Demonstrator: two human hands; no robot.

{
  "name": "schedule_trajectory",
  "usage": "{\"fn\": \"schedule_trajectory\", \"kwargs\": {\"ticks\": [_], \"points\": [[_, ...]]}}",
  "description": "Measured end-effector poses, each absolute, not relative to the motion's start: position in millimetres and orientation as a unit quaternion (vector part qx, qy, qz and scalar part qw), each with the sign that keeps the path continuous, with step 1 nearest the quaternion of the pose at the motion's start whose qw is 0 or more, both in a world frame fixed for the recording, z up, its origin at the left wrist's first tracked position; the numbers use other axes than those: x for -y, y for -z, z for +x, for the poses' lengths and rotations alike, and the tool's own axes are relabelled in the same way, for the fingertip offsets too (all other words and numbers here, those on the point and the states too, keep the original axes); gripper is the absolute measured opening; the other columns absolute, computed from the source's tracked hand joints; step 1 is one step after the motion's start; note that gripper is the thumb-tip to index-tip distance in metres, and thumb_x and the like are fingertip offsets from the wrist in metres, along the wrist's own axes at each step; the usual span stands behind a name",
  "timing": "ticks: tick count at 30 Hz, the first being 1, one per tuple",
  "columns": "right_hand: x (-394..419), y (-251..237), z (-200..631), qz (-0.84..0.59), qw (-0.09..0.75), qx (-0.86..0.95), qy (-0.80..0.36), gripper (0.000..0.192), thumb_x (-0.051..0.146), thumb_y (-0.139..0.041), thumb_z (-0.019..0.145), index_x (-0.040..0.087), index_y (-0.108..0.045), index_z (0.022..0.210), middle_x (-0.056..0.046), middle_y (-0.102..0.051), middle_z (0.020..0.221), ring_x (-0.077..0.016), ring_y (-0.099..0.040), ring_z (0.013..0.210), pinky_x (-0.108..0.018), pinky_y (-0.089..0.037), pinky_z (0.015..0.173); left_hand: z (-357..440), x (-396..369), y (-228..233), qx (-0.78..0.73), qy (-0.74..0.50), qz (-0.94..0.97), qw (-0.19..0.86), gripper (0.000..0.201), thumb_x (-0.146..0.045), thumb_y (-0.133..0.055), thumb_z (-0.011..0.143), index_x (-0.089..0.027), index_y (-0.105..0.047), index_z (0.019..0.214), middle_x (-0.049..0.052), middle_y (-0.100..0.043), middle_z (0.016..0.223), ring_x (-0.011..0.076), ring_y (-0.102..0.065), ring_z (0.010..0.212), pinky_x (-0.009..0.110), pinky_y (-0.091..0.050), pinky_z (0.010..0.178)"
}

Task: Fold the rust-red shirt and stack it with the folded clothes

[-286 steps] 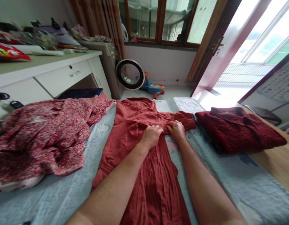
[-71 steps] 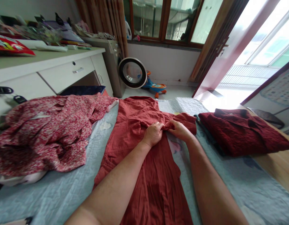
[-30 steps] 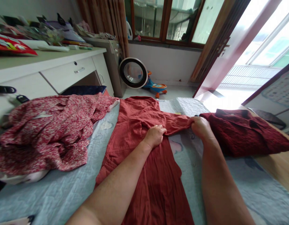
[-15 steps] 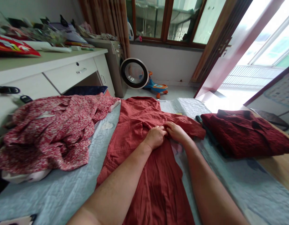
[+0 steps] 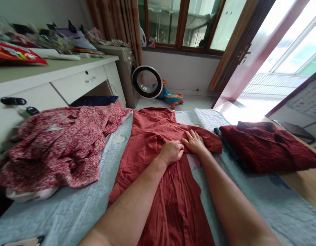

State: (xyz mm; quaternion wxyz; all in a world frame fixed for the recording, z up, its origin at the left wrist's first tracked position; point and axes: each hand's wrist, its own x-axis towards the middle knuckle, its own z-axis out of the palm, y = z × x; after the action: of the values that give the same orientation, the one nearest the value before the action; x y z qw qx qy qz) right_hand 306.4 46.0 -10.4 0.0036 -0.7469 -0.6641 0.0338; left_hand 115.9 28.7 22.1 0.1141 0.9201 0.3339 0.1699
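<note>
"Where does the rust-red garment point(image 5: 144, 145) sit on your feed?"

"I have it spread on the pale blue quilted cover point(image 5: 110, 155), mid-view. One sleeve point(image 5: 211, 139) reaches out to the right, its end just beside the folded dark-red garment point(image 5: 268, 147)."

"And the hands?"

"I see the right hand point(image 5: 194, 141) palm down on the sleeve, fingers fanned wide. The left hand point(image 5: 172, 152) is curled narrow, knuckles up, on the cloth near where the sleeve joins the body. Its fingertips are hidden from me, so I can't tell whether it pinches any fabric."

"Which step would you call this?"

"Smoothing the sleeve flat, I'd judge, with the left hand as the anchor."

"What does the next move call for?"

"From here, I'd say a light, flat right palm working toward the sleeve's end, and enough weight from the left that the body isn't dragged along. The folded dark-red garment leaves little room there."
</note>
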Motion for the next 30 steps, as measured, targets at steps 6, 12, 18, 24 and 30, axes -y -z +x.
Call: {"fn": "schedule_trajectory", "kwargs": {"ticks": [6,12,18,24,30], "points": [[-63.3,-10.3,304.1,-0.743,0.061,0.662,-0.07,0.063,0.046,-0.041,0.093,0.012,-0.038,0.147,-0.017,-0.028,0.156,-0.0336,-0.024,0.144,-0.049,-0.022,0.115,116.3,-27.6,-25.1,-0.374,-0.175,0.908,0.07,0.019,-0.026,-0.047,0.093,-0.021,-0.065,0.094,0.005,-0.066,0.095,0.0197,-0.061,0.093,0.033,-0.046,0.084],[-67.5,-1.8,275.6,-0.601,0.104,0.787,-0.094,0.051,0.025,-0.037,0.094,0.02,-0.042,0.145,-0.005,-0.035,0.155,-0.0178,-0.028,0.144,-0.036,-0.024,0.117,110.8,-27.7,-28.2,-0.47,-0.143,0.87,0.034,0.033,-0.046,-0.063,0.082,-0.019,-0.066,0.101,0.011,-0.064,0.105,0.029,-0.056,0.104,0.044,-0.043,0.089],[-77.4,2.1,277.3,-0.632,0.059,0.772,-0.047,0.058,0.046,-0.034,0.098,0.022,-0.032,0.15,-0.005,-0.025,0.159,-0.0223,-0.023,0.146,-0.045,-0.022,0.117,110.6,-28.7,-28.8,-0.477,-0.11,0.87,0.055,0.032,-0.046,-0.06,0.083,-0.019,-0.066,0.099,0.011,-0.066,0.103,0.0285,-0.058,0.102,0.042,-0.046,0.087],[-98.9,2.4,288.1,-0.683,0.039,0.728,-0.027,0.066,0.057,-0.028,0.097,0.02,-0.029,0.151,-0.005,-0.026,0.159,-0.0236,-0.021,0.146,-0.044,-0.02,0.118,110.4,-27.4,-32.5,-0.479,-0.107,0.869,0.063,0.025,-0.044,-0.061,0.083,-0.02,-0.067,0.089,0.009,-0.067,0.1,0.0271,-0.059,0.1,0.04,-0.047,0.085],[-117.4,8.4,298.7,-0.713,0.039,0.699,-0.024,0.07,0.061,-0.027,0.095,0.016,-0.031,0.15,-0.007,-0.025,0.159,-0.0257,-0.02,0.146,-0.045,-0.019,0.118,111.3,-27.3,-28.8,-0.481,-0.112,0.868,0.059,0.025,-0.045,-0.062,0.083,-0.02,-0.066,0.086,0.008,-0.067,0.097,0.0266,-0.06,0.099,0.04,-0.047,0.083]]}}
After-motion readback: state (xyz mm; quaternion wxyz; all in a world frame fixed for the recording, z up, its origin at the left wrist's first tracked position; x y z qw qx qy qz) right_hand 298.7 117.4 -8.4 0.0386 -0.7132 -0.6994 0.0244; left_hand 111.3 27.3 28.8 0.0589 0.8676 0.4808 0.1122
